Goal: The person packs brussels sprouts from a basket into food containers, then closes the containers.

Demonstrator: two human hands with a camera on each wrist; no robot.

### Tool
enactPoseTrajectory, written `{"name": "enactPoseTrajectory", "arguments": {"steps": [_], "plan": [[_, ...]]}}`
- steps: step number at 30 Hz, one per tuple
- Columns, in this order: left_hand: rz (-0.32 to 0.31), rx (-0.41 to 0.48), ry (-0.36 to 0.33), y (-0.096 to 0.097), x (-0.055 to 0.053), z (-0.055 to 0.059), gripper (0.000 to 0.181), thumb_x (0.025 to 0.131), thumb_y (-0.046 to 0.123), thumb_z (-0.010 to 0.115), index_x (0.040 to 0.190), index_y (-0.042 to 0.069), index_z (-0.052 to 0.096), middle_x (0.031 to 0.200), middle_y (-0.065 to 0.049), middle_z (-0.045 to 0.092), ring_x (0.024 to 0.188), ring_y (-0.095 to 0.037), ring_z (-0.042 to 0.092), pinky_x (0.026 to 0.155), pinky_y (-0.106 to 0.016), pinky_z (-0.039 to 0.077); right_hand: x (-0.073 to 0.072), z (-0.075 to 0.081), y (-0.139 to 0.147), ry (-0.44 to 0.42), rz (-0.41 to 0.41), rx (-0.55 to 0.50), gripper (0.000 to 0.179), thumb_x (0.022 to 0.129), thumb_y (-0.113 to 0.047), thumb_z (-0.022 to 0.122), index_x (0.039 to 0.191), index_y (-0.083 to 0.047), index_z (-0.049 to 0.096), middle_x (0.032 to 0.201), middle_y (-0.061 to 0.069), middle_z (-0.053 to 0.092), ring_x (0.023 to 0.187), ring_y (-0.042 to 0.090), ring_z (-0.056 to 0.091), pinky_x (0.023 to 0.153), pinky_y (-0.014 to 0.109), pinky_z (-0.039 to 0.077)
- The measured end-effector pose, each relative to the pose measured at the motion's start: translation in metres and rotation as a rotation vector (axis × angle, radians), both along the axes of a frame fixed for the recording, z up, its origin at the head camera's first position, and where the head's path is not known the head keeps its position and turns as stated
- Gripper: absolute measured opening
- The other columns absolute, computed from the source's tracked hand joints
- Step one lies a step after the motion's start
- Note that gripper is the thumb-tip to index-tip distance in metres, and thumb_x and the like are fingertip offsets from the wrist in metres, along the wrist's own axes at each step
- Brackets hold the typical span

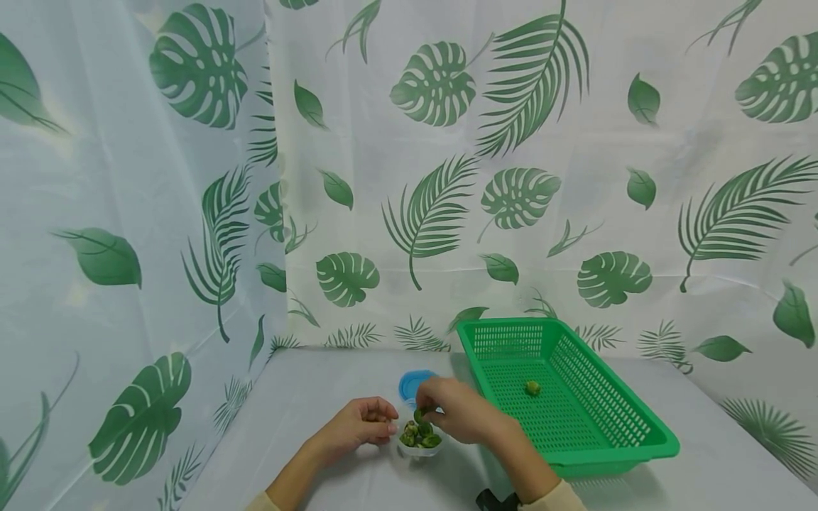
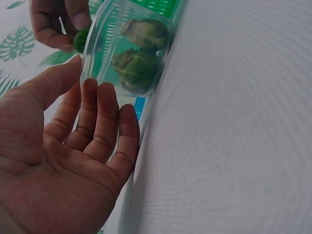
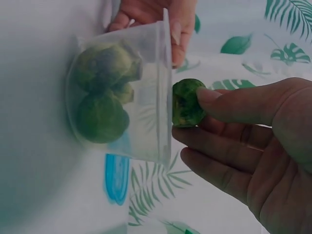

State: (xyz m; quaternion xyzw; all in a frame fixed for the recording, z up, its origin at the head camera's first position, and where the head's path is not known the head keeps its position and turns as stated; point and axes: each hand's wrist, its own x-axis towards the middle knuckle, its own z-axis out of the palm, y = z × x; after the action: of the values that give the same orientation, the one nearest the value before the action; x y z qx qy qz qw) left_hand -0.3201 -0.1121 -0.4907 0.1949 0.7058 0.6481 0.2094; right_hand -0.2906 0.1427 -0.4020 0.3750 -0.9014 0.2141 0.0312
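Observation:
My right hand [image 1: 461,410] pinches a green Brussels sprout [image 3: 187,103] between thumb and fingers, just outside the mouth of a clear plastic container [image 3: 165,87]. Several Brussels sprouts [image 3: 102,117] lie inside that container, which stands on the table. On its left side is my left hand [image 1: 355,428], its fingers loosely bent. In the left wrist view the left fingertips [image 2: 106,90] reach the container's rim, and the palm holds nothing. Whether they press on the wall is hard to tell.
A blue lid [image 1: 410,389] lies behind the container. To the right stands a green perforated basket [image 1: 616,397] with a single Brussels sprout [image 1: 533,387] in it. A black object [image 1: 491,501] shows at the front edge near the right forearm. Leaf-printed sheets [image 1: 434,213] hang behind and left.

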Motion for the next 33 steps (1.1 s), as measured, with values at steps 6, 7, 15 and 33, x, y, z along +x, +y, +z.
{"name": "enactPoseTrajectory", "arguments": {"steps": [6,7,15,33], "plan": [[-0.014,0.017,-0.002,0.0,0.0,-0.001,0.034,0.098,0.016,0.073,0.123,-0.005,0.063,0.089,0.001,0.068,0.084,-0.013,0.068,0.076,-0.03,0.058,-0.001,-0.004,-0.005,-0.006,-0.027,0.046,0.015,0.092,-0.004,0.075,0.096,-0.016,0.069,0.092,-0.005,0.069,0.086,0.003,0.061,0.076,0.025,0.054],[-0.015,0.018,-0.001,0.0,0.0,-0.001,0.034,0.098,0.016,0.073,0.123,-0.005,0.063,0.089,0.001,0.068,0.084,-0.014,0.068,0.076,-0.03,0.058,0.0,-0.004,-0.005,-0.012,-0.03,0.051,0.015,0.092,-0.003,0.076,0.096,-0.016,0.069,0.092,-0.005,0.069,0.086,0.004,0.061,0.075,0.025,0.054],[-0.01,0.018,0.004,0.0,0.001,0.001,0.035,0.097,0.016,0.073,0.123,-0.006,0.063,0.089,0.001,0.068,0.084,-0.013,0.068,0.076,-0.03,0.058,0.002,-0.009,-0.008,-0.021,-0.027,0.092,0.013,0.093,-0.004,0.075,0.096,-0.016,0.069,0.094,-0.006,0.068,0.087,0.006,0.061,0.076,0.026,0.053],[-0.006,0.014,0.005,0.0,0.001,0.0,0.035,0.097,0.016,0.074,0.122,-0.005,0.063,0.089,0.001,0.068,0.084,-0.013,0.068,0.076,-0.03,0.058,0.002,-0.011,-0.01,-0.009,0.016,0.093,0.014,0.092,0.001,0.073,0.092,-0.012,0.069,0.089,-0.002,0.069,0.081,0.004,0.059,0.071,0.024,0.052]]}}
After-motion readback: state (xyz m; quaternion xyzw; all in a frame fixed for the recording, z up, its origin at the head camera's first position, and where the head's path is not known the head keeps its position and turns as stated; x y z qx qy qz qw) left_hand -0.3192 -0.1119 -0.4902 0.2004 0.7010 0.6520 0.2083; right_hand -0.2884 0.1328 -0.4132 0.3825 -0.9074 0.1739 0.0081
